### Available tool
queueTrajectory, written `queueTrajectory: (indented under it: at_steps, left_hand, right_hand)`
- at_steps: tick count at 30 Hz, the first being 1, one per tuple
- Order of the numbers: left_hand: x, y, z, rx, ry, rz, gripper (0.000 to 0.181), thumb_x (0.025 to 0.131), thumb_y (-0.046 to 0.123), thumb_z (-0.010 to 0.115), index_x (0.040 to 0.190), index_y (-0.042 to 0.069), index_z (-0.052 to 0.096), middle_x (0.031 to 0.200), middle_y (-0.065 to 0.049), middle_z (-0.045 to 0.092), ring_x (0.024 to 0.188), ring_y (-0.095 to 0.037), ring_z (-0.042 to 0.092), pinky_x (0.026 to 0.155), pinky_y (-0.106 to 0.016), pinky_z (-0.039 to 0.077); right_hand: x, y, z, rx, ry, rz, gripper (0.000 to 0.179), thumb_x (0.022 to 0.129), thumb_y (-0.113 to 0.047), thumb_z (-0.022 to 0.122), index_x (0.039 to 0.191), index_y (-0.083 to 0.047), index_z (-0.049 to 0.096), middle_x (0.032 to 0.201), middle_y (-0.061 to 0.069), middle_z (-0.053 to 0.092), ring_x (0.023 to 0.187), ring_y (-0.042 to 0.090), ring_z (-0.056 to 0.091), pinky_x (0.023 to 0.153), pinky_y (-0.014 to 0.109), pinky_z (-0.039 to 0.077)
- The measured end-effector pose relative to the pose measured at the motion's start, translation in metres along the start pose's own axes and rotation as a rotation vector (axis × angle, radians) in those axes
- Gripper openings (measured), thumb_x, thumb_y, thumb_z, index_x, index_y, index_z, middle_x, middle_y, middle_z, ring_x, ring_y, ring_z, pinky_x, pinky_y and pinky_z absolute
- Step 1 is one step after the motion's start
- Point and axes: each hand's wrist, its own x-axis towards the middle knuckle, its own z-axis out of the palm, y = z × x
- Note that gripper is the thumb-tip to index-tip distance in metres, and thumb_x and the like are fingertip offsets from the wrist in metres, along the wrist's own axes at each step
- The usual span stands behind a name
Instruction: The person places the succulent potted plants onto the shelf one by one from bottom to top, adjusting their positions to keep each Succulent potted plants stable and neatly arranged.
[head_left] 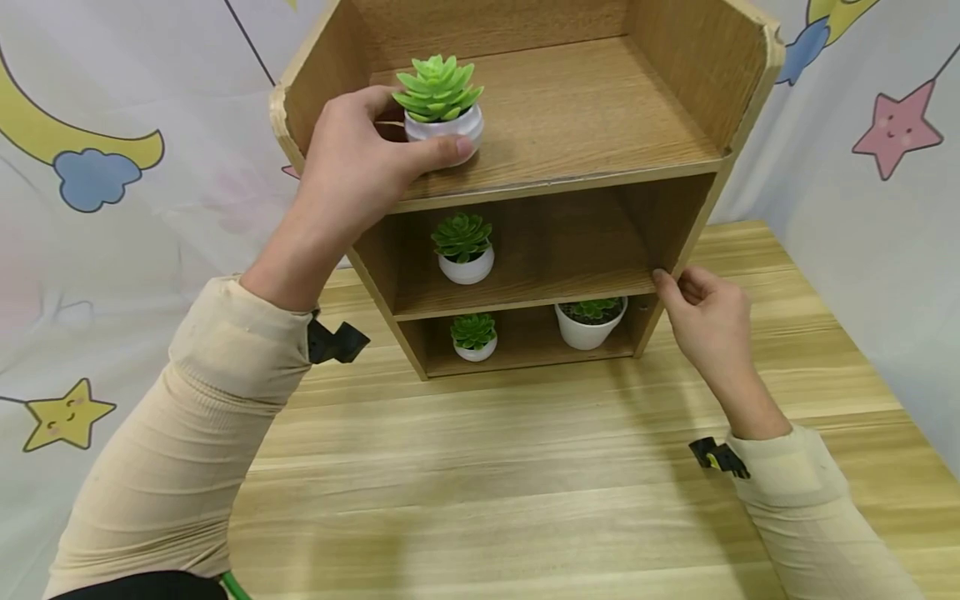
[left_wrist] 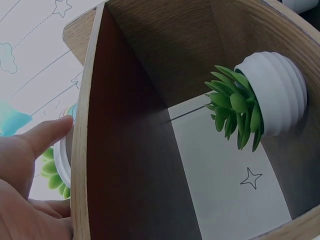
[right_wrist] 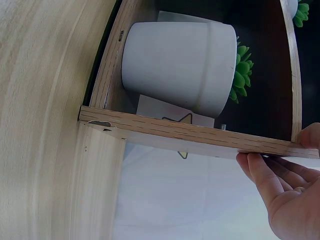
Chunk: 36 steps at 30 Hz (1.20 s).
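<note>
On the top board of a wooden shelf, my left hand holds a small potted succulent with light green leaves and a white pot. The thumb lies across the pot's front; the other fingers are partly hidden behind it. In the left wrist view, the shelf's edge covers part of this pot. My right hand grips the shelf's right side panel, thumb at the front edge and fingers on the outer face.
A succulent in a white pot stands on the middle level. The bottom level holds a small potted succulent at left and a larger white pot at right. The shelf stands on a wooden table, with a patterned curtain behind.
</note>
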Motion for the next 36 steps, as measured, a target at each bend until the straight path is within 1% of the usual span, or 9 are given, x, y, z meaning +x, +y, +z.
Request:
queueTrajectory:
  at_steps: [4, 8, 11, 16, 20, 23, 27, 32, 36]
  left_hand:
    - [0.0005, 0.0, -0.0004, 0.004, -0.006, 0.0, 0.058, 0.077, 0.041, 0.084, 0.123, 0.011, 0.064, 0.114, -0.001, 0.064, 0.101, -0.013, 0.057, 0.082, -0.025, 0.043]
    - [0.0004, -0.0003, -0.0007, 0.009, -0.009, -0.003, 0.058, 0.077, 0.042, 0.083, 0.123, 0.012, 0.064, 0.114, 0.0, 0.064, 0.101, -0.013, 0.057, 0.082, -0.026, 0.043]
    - [0.0002, -0.0005, -0.0007, 0.007, -0.011, -0.005, 0.059, 0.077, 0.042, 0.083, 0.123, 0.011, 0.064, 0.114, -0.001, 0.064, 0.101, -0.013, 0.057, 0.082, -0.026, 0.043]
    - [0.0005, -0.0003, -0.0011, 0.007, -0.012, -0.009, 0.059, 0.077, 0.042, 0.083, 0.123, 0.01, 0.063, 0.115, -0.001, 0.063, 0.103, -0.013, 0.056, 0.083, -0.026, 0.043]
    - [0.001, -0.0002, -0.0015, 0.014, -0.013, -0.015, 0.06, 0.077, 0.042, 0.083, 0.124, 0.01, 0.063, 0.116, -0.001, 0.063, 0.103, -0.013, 0.056, 0.084, -0.025, 0.042]
    - [0.0013, -0.0004, -0.0016, 0.012, -0.015, -0.017, 0.06, 0.077, 0.042, 0.083, 0.124, 0.01, 0.063, 0.116, -0.001, 0.063, 0.103, -0.013, 0.056, 0.084, -0.025, 0.042]
    - [0.0012, -0.0006, -0.0018, 0.011, -0.013, -0.018, 0.06, 0.078, 0.042, 0.083, 0.123, 0.009, 0.063, 0.116, -0.002, 0.063, 0.103, -0.013, 0.056, 0.084, -0.025, 0.042]
    - [0.0013, -0.0002, -0.0016, 0.009, -0.015, -0.026, 0.06, 0.078, 0.042, 0.083, 0.124, 0.009, 0.063, 0.116, -0.002, 0.063, 0.104, -0.013, 0.056, 0.085, -0.025, 0.042]
    - [0.0014, -0.0002, -0.0008, 0.007, -0.019, -0.029, 0.06, 0.078, 0.042, 0.083, 0.124, 0.009, 0.062, 0.116, -0.002, 0.062, 0.104, -0.013, 0.056, 0.085, -0.025, 0.043]
  right_hand:
    - [-0.0006, -0.0006, 0.0, -0.001, 0.001, 0.009, 0.032, 0.097, -0.026, 0.062, 0.083, 0.002, 0.071, 0.064, 0.013, 0.066, 0.043, 0.002, 0.042, 0.037, 0.02, 0.027]
    - [-0.0004, -0.0006, 0.0002, 0.003, -0.001, 0.017, 0.033, 0.097, -0.026, 0.062, 0.084, 0.003, 0.071, 0.068, 0.017, 0.067, 0.045, 0.002, 0.044, 0.037, 0.019, 0.028]
    - [-0.0004, -0.0004, 0.0004, 0.007, -0.002, 0.013, 0.032, 0.097, -0.025, 0.062, 0.084, 0.003, 0.071, 0.065, 0.014, 0.066, 0.043, 0.002, 0.042, 0.037, 0.019, 0.028]
    - [-0.0004, -0.0005, 0.0002, 0.007, 0.003, 0.006, 0.034, 0.097, -0.025, 0.062, 0.08, 0.003, 0.068, 0.054, 0.004, 0.058, 0.04, 0.002, 0.037, 0.036, 0.019, 0.026]
    - [-0.0005, -0.0012, -0.0005, 0.009, 0.001, 0.013, 0.034, 0.096, -0.027, 0.062, 0.082, 0.003, 0.07, 0.06, 0.005, 0.063, 0.043, 0.001, 0.042, 0.037, 0.018, 0.028]
    - [-0.0007, -0.0012, -0.0006, 0.003, 0.0, 0.014, 0.034, 0.097, -0.027, 0.062, 0.083, 0.002, 0.071, 0.061, 0.005, 0.064, 0.044, 0.001, 0.043, 0.037, 0.018, 0.028]
    - [-0.0006, -0.0006, -0.0003, -0.01, -0.003, 0.009, 0.036, 0.097, -0.029, 0.062, 0.078, 0.002, 0.068, 0.052, 0.001, 0.055, 0.04, 0.003, 0.034, 0.036, 0.02, 0.025]
    - [-0.0004, -0.0002, -0.0002, -0.009, 0.0, -0.004, 0.04, 0.097, -0.029, 0.061, 0.071, 0.001, 0.061, 0.046, 0.002, 0.046, 0.038, 0.003, 0.03, 0.036, 0.021, 0.022]
    - [-0.0003, 0.0, 0.0001, -0.009, 0.007, -0.012, 0.041, 0.096, -0.028, 0.062, 0.067, 0.0, 0.058, 0.045, 0.001, 0.042, 0.038, 0.003, 0.028, 0.036, 0.021, 0.022]
